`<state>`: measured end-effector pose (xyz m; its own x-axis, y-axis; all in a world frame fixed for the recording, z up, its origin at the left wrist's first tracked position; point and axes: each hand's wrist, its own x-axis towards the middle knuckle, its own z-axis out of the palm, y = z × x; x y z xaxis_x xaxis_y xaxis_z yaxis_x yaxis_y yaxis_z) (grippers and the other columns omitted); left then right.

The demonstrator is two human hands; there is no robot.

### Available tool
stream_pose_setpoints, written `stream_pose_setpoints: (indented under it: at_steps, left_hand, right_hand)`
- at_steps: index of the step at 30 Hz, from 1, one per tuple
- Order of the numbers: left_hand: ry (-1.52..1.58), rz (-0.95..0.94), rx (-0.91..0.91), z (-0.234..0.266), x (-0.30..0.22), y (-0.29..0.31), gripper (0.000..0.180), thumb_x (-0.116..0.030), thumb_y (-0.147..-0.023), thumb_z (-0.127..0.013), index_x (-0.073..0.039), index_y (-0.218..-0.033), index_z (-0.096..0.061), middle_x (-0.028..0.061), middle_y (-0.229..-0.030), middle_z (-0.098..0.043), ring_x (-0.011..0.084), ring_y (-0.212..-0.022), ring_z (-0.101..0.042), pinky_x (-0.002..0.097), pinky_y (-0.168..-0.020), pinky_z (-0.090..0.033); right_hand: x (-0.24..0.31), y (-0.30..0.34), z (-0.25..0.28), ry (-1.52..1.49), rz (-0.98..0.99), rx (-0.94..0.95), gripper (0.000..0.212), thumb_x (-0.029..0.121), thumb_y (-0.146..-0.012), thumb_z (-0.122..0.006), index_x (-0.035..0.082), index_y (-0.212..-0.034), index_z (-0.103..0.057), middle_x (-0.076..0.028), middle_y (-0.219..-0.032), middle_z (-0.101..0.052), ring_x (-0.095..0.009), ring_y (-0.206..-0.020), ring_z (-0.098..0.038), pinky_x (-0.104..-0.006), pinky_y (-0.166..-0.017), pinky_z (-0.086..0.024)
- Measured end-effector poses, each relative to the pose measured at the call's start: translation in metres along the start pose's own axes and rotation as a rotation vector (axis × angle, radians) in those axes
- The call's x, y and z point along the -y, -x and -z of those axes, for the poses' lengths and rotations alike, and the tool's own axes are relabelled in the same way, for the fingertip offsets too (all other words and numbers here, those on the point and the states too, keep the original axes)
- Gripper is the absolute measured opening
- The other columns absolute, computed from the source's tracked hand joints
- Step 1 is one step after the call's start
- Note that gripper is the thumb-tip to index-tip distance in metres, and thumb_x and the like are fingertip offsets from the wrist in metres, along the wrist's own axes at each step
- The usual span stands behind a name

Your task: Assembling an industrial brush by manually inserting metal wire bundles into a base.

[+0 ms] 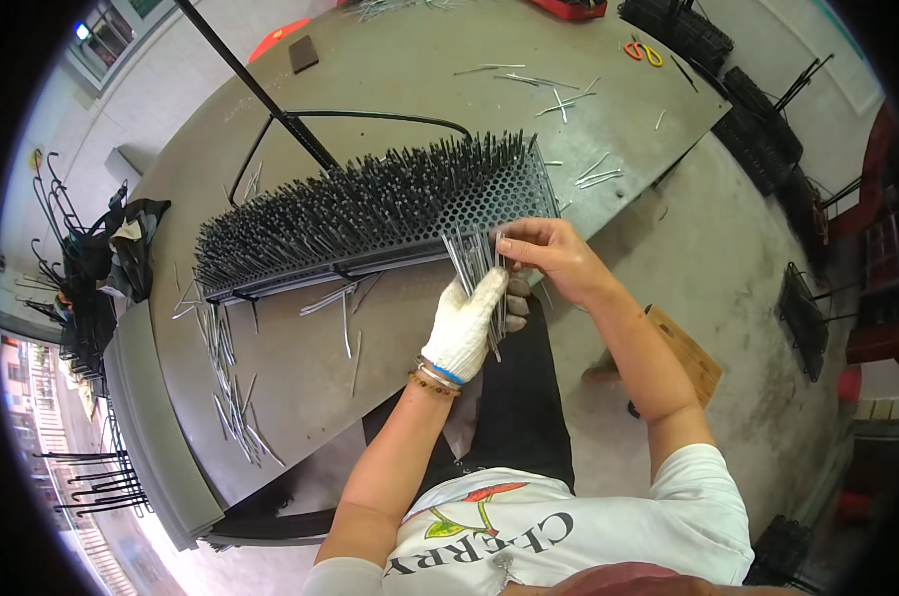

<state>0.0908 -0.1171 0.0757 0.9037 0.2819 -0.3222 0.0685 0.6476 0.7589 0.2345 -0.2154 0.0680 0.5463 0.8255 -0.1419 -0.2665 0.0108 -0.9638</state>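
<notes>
shiny thin silver rods sat in the gloved left hand, fingers wrapped round, right hand pinching near the tips, beside a holey black rack mostly packed with dark rods

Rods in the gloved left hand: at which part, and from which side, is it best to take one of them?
Probably by the far end, from the right. The left hand clasps the rods lower down, while their far ends spread out above the glove, beside the bare right hand. They are thin, so a thumb-and-fingertip pinch should suit.
</notes>
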Motion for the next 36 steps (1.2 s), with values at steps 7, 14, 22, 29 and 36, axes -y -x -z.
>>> stream_pose_setpoints:
  at_steps: [7,14,22,29,36]
  left_hand:
    - [-0.037,0.003,-0.069,-0.008,-0.004,-0.008,0.022,-0.022,-0.096,-0.056,-0.003,-0.106,-0.055,0.0035,-0.085,-0.059,0.0107,-0.066,-0.057,0.0244,-0.057,-0.05]
    - [0.003,-0.009,-0.09,-0.006,0.001,-0.024,0.017,-0.018,-0.093,-0.06,-0.006,-0.102,-0.053,0.0055,-0.086,-0.06,0.0117,-0.068,-0.058,0.0254,-0.058,-0.052]
    - [0.067,0.071,-0.167,-0.002,0.018,-0.027,0.021,-0.015,-0.091,-0.062,-0.005,-0.107,-0.053,0.0064,-0.089,-0.062,0.0173,-0.075,-0.065,0.0294,-0.062,-0.056]
    - [0.039,0.072,-0.1,0.003,0.018,-0.026,0.024,-0.013,-0.09,-0.063,-0.005,-0.111,-0.054,0.0059,-0.09,-0.062,0.0167,-0.075,-0.064,0.0296,-0.063,-0.056]
    - [0.08,0.129,-0.048,0.005,0.014,-0.026,0.025,-0.013,-0.09,-0.064,-0.004,-0.112,-0.056,0.0051,-0.09,-0.062,0.0165,-0.078,-0.065,0.0282,-0.062,-0.057]
  right_hand:
    - [0.009,-0.005,0.016,0.059,0.053,-0.049,0.017,0.015,-0.09,-0.065,0.001,-0.099,-0.065,-0.002,-0.089,-0.066,-0.007,-0.075,-0.059,-0.023,-0.071,-0.049]
    - [0.051,-0.022,0.04,0.107,0.306,-0.15,0.018,0.014,-0.093,-0.059,-0.001,-0.103,-0.063,-0.007,-0.093,-0.068,-0.011,-0.081,-0.063,-0.0247,-0.075,-0.05]
    - [0.073,-0.079,0.078,0.298,0.675,-0.381,0.014,0.006,-0.093,-0.057,-0.003,-0.104,-0.061,-0.009,-0.095,-0.068,-0.012,-0.087,-0.062,-0.0256,-0.083,-0.049]
    - [0.044,-0.109,0.085,0.345,0.646,-0.267,0.016,0.007,-0.094,-0.057,-0.003,-0.106,-0.06,-0.009,-0.096,-0.068,-0.014,-0.09,-0.062,-0.0266,-0.084,-0.049]
    - [0.053,-0.107,0.088,0.458,0.676,-0.139,0.016,0.004,-0.094,-0.056,-0.005,-0.106,-0.059,-0.009,-0.096,-0.068,-0.014,-0.09,-0.062,-0.0274,-0.085,-0.05]
